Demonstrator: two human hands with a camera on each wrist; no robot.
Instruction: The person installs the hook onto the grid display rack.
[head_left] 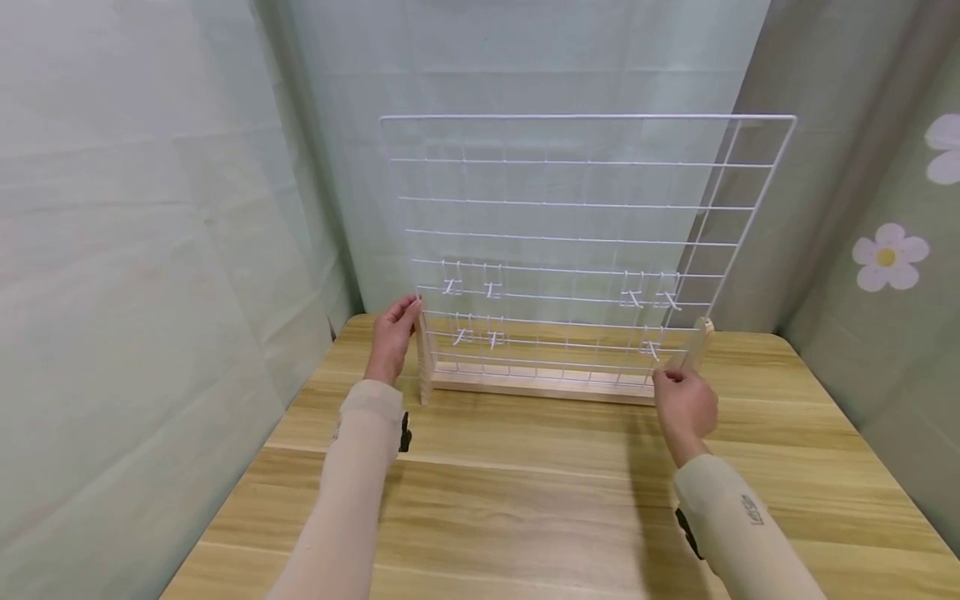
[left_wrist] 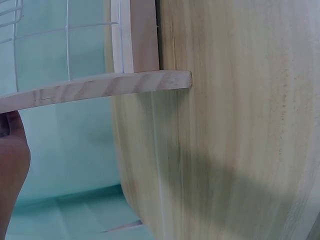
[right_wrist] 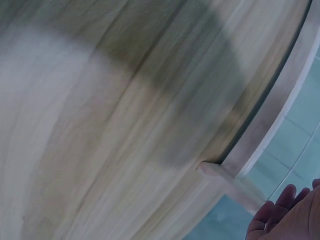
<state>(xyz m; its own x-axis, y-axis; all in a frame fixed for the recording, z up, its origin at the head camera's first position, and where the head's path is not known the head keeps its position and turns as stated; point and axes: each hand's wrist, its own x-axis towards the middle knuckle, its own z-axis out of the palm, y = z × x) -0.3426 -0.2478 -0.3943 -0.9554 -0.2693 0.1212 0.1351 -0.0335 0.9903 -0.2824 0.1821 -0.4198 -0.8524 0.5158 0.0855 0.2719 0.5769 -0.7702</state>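
Observation:
A white wire grid display rack point(head_left: 562, 206) leans back in a light wooden base point(head_left: 540, 383) on the table. Several white wire hooks point(head_left: 632, 297) hang on its lower rows, in groups at left and right. My left hand point(head_left: 393, 333) grips the top of the left wooden upright point(left_wrist: 105, 87), thumb and fingertips at its edge. My right hand point(head_left: 686, 406) is in front of the right wooden upright point(right_wrist: 232, 185), fingers curled, right below the lower right hook point(head_left: 651, 343). I cannot tell whether its fingers hold something.
The wood-grain table point(head_left: 510, 500) extends in front of the rack and to both sides. A pale green curtain point(head_left: 180, 250) hangs at the left and behind. At the right hangs a curtain with white flowers point(head_left: 890, 257). The rack's top wire stands well above both hands.

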